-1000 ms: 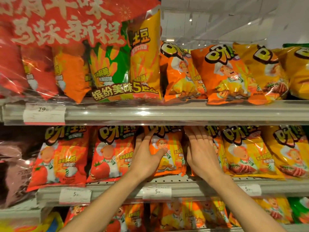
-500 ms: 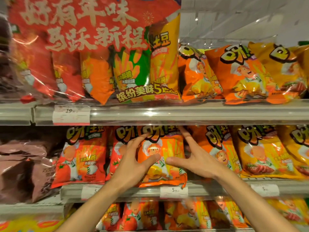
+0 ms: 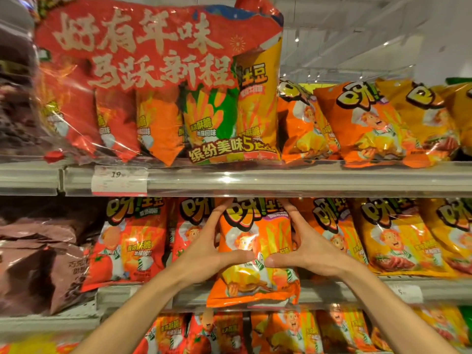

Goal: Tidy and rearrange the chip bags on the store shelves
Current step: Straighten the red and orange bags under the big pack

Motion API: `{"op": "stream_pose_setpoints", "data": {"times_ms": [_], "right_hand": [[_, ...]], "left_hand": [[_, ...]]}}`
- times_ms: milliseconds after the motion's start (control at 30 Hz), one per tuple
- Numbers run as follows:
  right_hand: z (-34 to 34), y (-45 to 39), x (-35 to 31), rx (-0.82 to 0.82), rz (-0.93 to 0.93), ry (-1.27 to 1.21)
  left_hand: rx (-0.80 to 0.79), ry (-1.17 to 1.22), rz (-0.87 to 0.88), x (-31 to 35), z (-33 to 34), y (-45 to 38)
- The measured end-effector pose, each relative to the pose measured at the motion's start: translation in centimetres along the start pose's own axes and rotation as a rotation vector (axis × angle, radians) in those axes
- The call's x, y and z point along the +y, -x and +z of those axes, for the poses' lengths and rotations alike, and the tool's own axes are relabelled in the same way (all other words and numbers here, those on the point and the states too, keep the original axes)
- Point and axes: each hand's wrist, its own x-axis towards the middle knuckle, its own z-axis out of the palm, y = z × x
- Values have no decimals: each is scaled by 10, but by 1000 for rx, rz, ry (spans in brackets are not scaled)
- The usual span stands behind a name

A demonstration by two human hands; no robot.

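An orange chip bag [image 3: 255, 236] with a cartoon chef stands upright on the middle shelf [image 3: 332, 290], its bottom edge hanging over the shelf's front rail. My left hand [image 3: 207, 254] grips its left side, fingers behind and thumb across the front. My right hand [image 3: 306, 251] grips its right side the same way, so both thumbs nearly meet at the bag's middle. Red tomato-flavour bags [image 3: 130, 241] stand to its left, and orange and yellow bags [image 3: 398, 236] to its right.
The upper shelf [image 3: 255, 180] carries a large red multipack [image 3: 158, 85] and leaning orange and yellow bags [image 3: 370, 123]. Brown bags [image 3: 38, 259] fill the middle shelf's far left. More chip bags [image 3: 281, 333] line the lower shelf. Price tags [image 3: 120, 180] sit on the rails.
Both hands closed around the orange bag's sides and drew it forward, so its bottom now overhangs the rail. The camera shifted left and closer.
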Motion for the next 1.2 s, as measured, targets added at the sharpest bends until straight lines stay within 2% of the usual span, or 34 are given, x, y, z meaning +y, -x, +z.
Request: {"op": "stream_pose_setpoints", "data": {"times_ms": [367,567,633,733,800,900,1000,1100,1200], "right_hand": [[-3,9,-2,-16,25,85],[-13,8,2,83,45,81],[-17,6,4,136,57,76],[-14,0,3,183,71,123],[-7,-3,-1,192,70,167],[1,-2,-10,189,102,301],[11,6,-20,270,165,505],[42,10,-21,506,13,718],[78,0,-20,554,-71,851]], "left_hand": [[-66,-2,-44,18,3,6],[12,-10,16,17,2,5],[185,-180,66,7,-7,8],[445,-683,245,-17,-21,9],[430,-931,268,-31,-22,7],[340,-1144,226,-50,-16,-1],[293,-1222,199,-61,-15,-6],[289,-1234,160,-65,-16,-5],[301,-1231,166,-63,-13,-7]]}}
